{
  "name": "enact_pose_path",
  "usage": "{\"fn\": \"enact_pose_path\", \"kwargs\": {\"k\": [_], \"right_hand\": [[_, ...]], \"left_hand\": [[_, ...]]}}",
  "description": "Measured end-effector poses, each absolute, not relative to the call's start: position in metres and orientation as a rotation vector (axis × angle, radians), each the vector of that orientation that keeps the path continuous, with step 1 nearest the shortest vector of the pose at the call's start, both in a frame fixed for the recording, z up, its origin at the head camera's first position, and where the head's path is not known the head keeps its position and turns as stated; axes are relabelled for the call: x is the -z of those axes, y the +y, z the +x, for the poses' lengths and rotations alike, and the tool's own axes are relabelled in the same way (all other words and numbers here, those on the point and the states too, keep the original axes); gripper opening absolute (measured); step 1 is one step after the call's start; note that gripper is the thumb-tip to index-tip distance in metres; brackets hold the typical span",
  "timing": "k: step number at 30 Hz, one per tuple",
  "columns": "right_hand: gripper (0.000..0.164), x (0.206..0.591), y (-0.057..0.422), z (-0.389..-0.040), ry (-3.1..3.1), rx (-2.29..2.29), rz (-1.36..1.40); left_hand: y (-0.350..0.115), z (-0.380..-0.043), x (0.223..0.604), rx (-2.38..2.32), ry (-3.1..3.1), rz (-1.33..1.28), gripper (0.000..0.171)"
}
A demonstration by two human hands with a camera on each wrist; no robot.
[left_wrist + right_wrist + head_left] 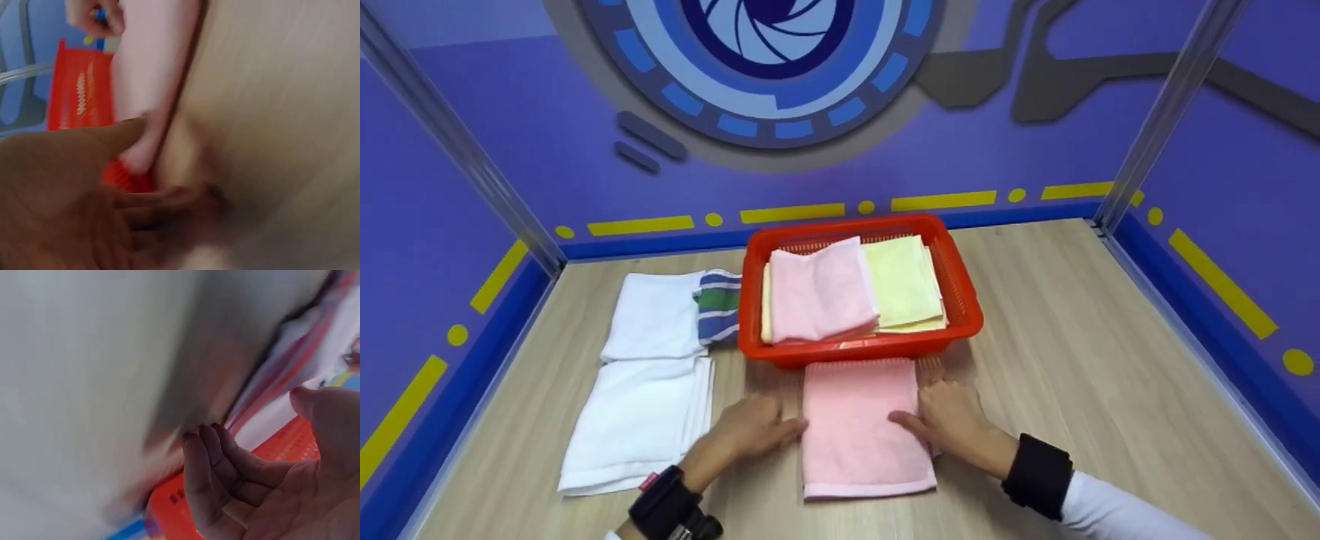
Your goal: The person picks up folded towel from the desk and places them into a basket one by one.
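Flat on the bench (1080, 360), just in front of the perforated red basket (795, 357): a folded pink towel (859, 439), ribbed at its far edge. Left hand (751, 426), thumb against the towel's left edge, fingers blurred in the wrist view; right hand (958, 421), thumb on top, fingers bent beside the right edge. Grip of either, loose or pinching: cannot tell. Leftward, white towels (634, 416), striped cloth (718, 309) partly hidden by the basket.
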State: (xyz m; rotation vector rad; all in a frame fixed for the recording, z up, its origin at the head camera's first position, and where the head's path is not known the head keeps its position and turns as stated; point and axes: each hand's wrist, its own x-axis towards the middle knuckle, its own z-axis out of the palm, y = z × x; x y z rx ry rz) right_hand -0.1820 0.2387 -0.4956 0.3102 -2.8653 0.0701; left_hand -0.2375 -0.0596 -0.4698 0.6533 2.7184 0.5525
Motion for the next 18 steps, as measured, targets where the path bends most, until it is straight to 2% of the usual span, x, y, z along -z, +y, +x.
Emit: {"fn": "enact_pose_path", "kwargs": {"k": [4, 7, 10, 12, 14, 18], "right_hand": [[0.053, 0.491, 0.234, -0.181, -2.963, -0.402, 0.339], [0.042, 0.491, 0.238, -0.183, -3.003, -0.823, 0.331], [0.033, 0.49, 0.243, -0.186, -2.927, -1.415, 0.322], [0.034, 0.483, 0.247, -0.182, -2.842, -1.707, 0.308], [0.037, 0.469, 0.25, -0.176, -2.74, -1.869, 0.347], [0.044, 0.418, 0.261, -0.169, -2.567, -1.893, 0.479]], "left_hand": [[-0.032, -0.229, 0.49, -0.865, 2.765, 0.685, 0.037], [-0.015, -0.22, 0.495, -1.003, 2.72, 0.611, 0.055], [-0.009, -0.215, 0.488, -1.207, 2.573, 0.606, 0.054], [-0.008, -0.211, 0.477, -1.339, 2.468, 0.651, 0.045], [-0.009, -0.206, 0.459, -1.398, 2.415, 0.714, 0.043], [-0.007, -0.201, 0.402, -1.381, 2.501, 0.931, 0.045]]}}
